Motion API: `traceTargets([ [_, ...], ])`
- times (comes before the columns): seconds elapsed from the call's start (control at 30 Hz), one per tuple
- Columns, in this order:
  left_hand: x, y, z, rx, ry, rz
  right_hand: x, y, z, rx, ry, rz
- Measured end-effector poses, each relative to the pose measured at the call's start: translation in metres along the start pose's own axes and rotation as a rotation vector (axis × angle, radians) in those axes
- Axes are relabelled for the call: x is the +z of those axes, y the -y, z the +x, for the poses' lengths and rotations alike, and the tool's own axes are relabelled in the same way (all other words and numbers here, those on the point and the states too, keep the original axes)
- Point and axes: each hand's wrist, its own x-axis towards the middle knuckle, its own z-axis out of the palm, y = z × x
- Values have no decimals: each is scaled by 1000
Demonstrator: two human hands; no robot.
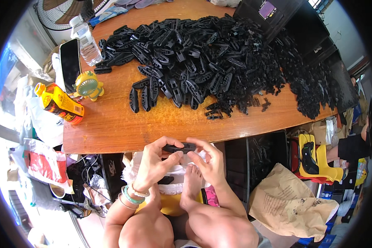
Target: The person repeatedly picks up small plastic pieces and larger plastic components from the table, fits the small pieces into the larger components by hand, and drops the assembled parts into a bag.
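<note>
The black part [189,147] is held just on the person's side of the desk [111,132], long axis running left to right; left fingers [166,141] grasp its left end, right fingers [201,144] its right, neither clearly nearer.

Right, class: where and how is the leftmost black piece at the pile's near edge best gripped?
Probably pinch the black piece across its narrow sides at its near end, coming from the person's side: it points toward them, that end juts from the pile, and a neighbouring piece sits close on its right.
</note>
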Motion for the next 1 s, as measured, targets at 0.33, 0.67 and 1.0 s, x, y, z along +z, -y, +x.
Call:
traceTargets([
  [0.33, -32, -6, 21, 418, -307, 594, -15, -22, 4, -14, 343, -33],
  [0.67, -105, 14, 82, 289, -762, 884, -39, -45, 70, -545, -369, -744],
  [1.0, -29, 6, 19, 249, -283, -49, -27, -25, 34, 36, -107, 817],
])
